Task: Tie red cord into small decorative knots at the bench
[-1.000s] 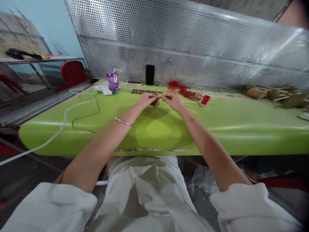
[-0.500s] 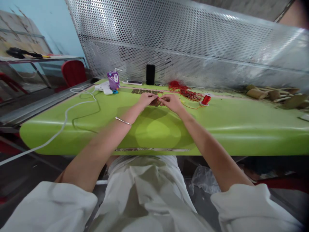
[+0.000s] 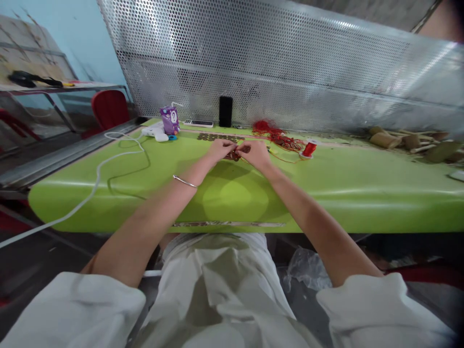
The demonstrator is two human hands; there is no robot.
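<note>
Over the green table (image 3: 174,203), my left hand (image 3: 220,150) pinches a small brown openwork piece (image 3: 231,156), mostly covered by the fingers. My right hand (image 3: 255,152) meets it fingertip to fingertip, its thumb and forefinger closed at the piece's right side. What the right fingers grip is too small to make out. Just behind the hands lies a flat brown strip (image 3: 210,137) with a cut-out pattern. A thin orange-red thread (image 3: 284,160) runs over the table between my right hand and a spool of red thread (image 3: 309,150).
Behind the spool is a tangled heap of red threads (image 3: 279,135). A black phone (image 3: 225,111) leans on the perforated metal panel (image 3: 253,58). At left are a purple carton (image 3: 170,121) and a white cable (image 3: 98,176). Wooden pieces (image 3: 409,141) lie at right.
My right hand has shifted slightly left, bringing its fingertips closer to those of my left hand. The left hand stays nearly still, pinching the brown piece.
</note>
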